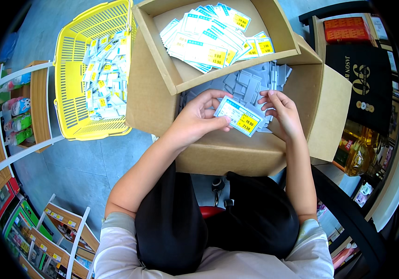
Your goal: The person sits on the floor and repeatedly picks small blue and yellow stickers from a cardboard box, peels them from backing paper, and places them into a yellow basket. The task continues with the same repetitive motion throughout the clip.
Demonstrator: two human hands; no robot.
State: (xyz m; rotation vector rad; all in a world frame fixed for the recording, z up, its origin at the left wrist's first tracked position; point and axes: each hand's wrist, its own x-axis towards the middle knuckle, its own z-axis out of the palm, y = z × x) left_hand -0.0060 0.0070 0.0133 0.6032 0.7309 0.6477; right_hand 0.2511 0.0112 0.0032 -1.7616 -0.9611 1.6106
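My left hand [208, 113] holds a price tag holder [240, 116] with a white, blue and yellow card showing in it, thumb on its lower left edge. My right hand [279, 110] is raised just right of the holder, fingers curled; whether its fingertips hold anything is unclear. Both hands are over an open cardboard box [234, 153] with many grey-white plastic holders [246, 82] heaped inside. Across the far part of the box rests a shallow cardboard tray [171, 75] with a spread pile of paper price cards [206, 52].
A yellow plastic basket [67, 104] with many card-filled holders [103, 76] stands left of the box. Shelves with goods [40, 104] line the left side. At right are a black bag [360, 83], a red package [348, 29] and bottles of golden liquid [358, 160].
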